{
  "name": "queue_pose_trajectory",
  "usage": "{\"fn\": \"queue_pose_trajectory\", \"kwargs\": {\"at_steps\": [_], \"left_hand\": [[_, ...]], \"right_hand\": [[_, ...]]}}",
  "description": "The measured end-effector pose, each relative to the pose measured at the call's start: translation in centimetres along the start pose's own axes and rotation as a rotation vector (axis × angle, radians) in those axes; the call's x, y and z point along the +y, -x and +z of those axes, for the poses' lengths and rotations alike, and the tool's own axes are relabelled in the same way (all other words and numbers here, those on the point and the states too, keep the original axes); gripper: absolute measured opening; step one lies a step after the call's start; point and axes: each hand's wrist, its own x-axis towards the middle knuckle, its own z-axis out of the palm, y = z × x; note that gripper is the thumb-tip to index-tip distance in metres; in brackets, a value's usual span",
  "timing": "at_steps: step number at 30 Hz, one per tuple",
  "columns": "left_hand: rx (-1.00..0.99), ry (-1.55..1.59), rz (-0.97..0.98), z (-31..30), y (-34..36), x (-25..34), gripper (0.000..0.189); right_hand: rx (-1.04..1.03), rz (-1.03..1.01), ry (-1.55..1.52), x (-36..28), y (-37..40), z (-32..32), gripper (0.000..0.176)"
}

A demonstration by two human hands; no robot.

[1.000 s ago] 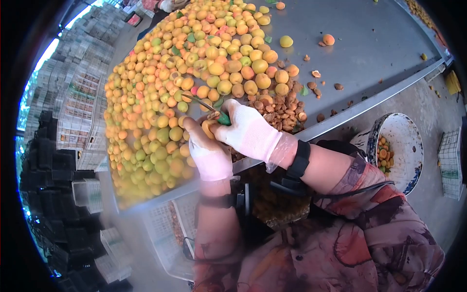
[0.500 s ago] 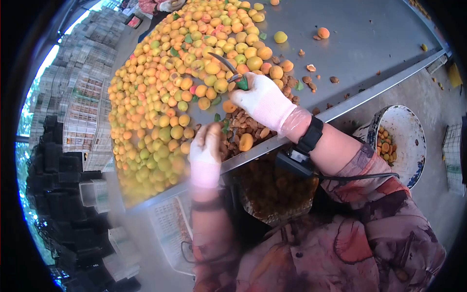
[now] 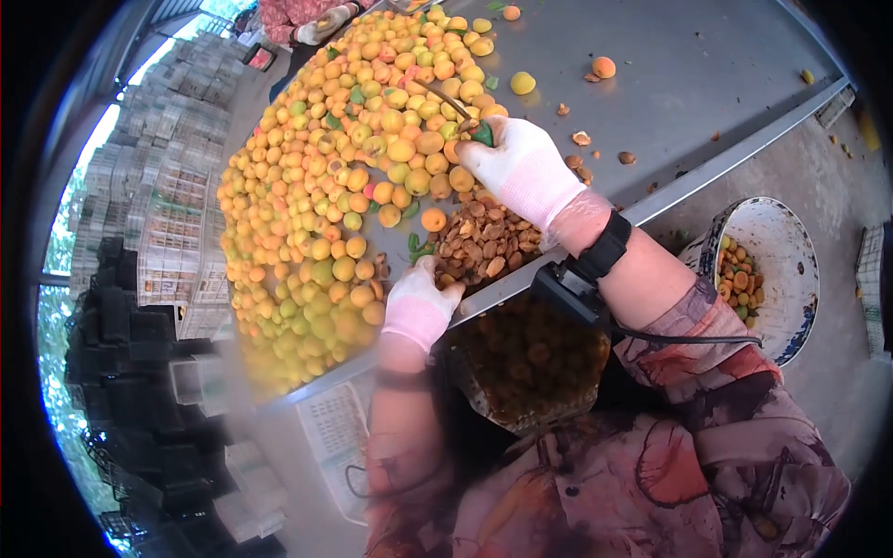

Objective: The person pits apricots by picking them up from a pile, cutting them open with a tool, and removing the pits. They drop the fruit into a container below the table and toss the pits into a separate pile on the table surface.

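In my gloved right hand (image 3: 521,167) is a knife with a green handle (image 3: 483,133) and a thin curved blade (image 3: 441,97). The blade points up and left over the apricots (image 3: 316,186) heaped on the metal table. Below this hand lies a pile of brown apricot pits (image 3: 488,237). My gloved left hand (image 3: 419,305) is at the table's near edge, its fingers curled beside the pits and a green leaf (image 3: 419,247). Something brownish shows between thumb and fingers, too hidden to name. A loose apricot (image 3: 433,219) lies just above the pits.
The metal table rim (image 3: 670,193) runs diagonally. Under it stands a container (image 3: 530,405) of dark contents. At right is a white bucket (image 3: 791,270) with apricots inside. Crates (image 3: 177,242) are stacked at left. Another person's gloved hand (image 3: 321,28) is at the far end.
My left hand has drawn back toward the table edge, and its fingers have curled. The apricot on the pits is no longer visible there. My right hand, still holding the knife, has shifted slightly.
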Motion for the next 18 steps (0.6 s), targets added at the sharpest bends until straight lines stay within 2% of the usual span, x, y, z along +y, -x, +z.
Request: {"fn": "queue_pose_trajectory", "kwargs": {"at_steps": [4, 7, 8, 10, 11, 12, 14, 15, 18], "left_hand": [[0.112, -0.012, 0.083, -0.4, -0.1, -1.8, 0.039], [0.15, 0.267, 0.013, -1.7, 1.1, -2.5, 0.045], [0.15, 0.264, 0.014, -1.9, 1.6, -2.4, 0.045], [0.266, 0.653, 0.079, -2.2, 3.0, -1.7, 0.043], [0.206, 0.787, 0.017, -2.8, 4.3, -0.9, 0.042], [0.205, 0.787, 0.016, -3.8, 5.4, -0.1, 0.042], [-0.195, 0.837, 0.029, -5.6, 6.9, 0.9, 0.04], [-0.335, 0.829, 0.014, -6.4, 7.0, 1.1, 0.041], [-0.254, 0.685, 0.07, -5.8, 5.3, 0.0, 0.042]], "right_hand": [[0.069, -0.02, -0.169, 0.6, -0.5, -0.1, 0.038], [0.104, -0.048, -0.226, 0.7, -0.7, -0.5, 0.039], [0.115, -0.045, -0.238, 0.7, -0.8, -0.7, 0.038], [0.105, -0.028, -0.253, 0.5, -0.8, -1.3, 0.038], [0.093, -0.009, -0.266, 0.4, -0.7, -1.6, 0.037], [0.092, -0.007, -0.267, 0.4, -0.8, -1.8, 0.037], [0.099, -0.036, -0.342, 0.3, -0.9, -2.1, 0.037], [0.097, -0.034, -0.342, 0.1, -0.8, -2.4, 0.037], [0.108, 0.0, -0.379, 0.1, -1.0, -3.1, 0.037]]}}
